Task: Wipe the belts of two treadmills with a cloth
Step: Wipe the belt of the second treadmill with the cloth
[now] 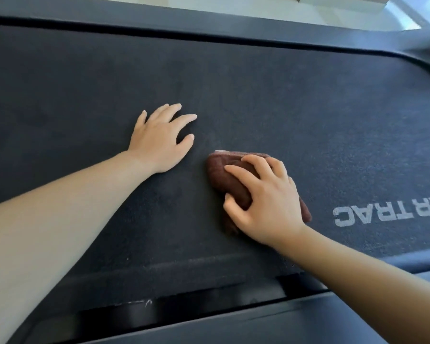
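1. While the right hand [266, 202] bears down on the brown cloth [221, 175], I judge the wiping to be under way on this treadmill. The cloth lies bunched on the dark belt [271, 95], towards its near side and left of the white lettering [387, 216].
2. I cannot make out any clear border between wiped and unwiped belt, so I cannot say how much of it is done.
3. Only one treadmill shows from the head view, so I count the second belt as work left to do.
4. My read of the right hand: its fingers curl over the top of the cloth and the thumb tucks against its near side, so it is grasping the cloth.
5. The left hand [159, 142] lies palm down on bare belt just beside the cloth, not touching it. Its fingers are spread and relaxed and it holds nothing; I take it as a brace.
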### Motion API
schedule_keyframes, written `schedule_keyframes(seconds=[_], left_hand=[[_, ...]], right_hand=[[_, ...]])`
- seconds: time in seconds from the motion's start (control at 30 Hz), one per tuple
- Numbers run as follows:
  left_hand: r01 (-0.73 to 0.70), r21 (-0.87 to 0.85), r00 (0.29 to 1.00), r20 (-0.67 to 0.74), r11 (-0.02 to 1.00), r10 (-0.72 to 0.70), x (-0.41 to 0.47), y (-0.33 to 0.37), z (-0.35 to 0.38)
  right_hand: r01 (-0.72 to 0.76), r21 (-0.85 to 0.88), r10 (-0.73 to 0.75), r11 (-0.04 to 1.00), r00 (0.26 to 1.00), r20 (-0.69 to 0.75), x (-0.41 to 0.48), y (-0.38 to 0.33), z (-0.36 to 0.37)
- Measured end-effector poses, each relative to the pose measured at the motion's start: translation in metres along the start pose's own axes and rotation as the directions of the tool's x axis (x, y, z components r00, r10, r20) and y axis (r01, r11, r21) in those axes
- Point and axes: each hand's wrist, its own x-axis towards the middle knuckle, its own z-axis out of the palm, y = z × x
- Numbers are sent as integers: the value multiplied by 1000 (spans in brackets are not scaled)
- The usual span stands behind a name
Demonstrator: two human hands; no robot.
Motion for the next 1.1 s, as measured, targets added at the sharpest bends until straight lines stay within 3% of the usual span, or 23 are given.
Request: schedule_keyframes(seconds=[0.2, 0.43, 1.1], left_hand=[[29, 54, 999, 29, 998, -31, 48, -26, -4], [42, 82, 999, 27, 996, -44, 88, -57, -3], [72, 115, 996, 48, 991, -78, 85, -52, -10]], right_hand=[[-86, -35, 87, 996, 996, 12, 102, -7, 35], [-324, -85, 317, 942, 945, -83, 207, 5, 70], [-225, -52, 227, 973, 973, 39, 344, 44, 90]])
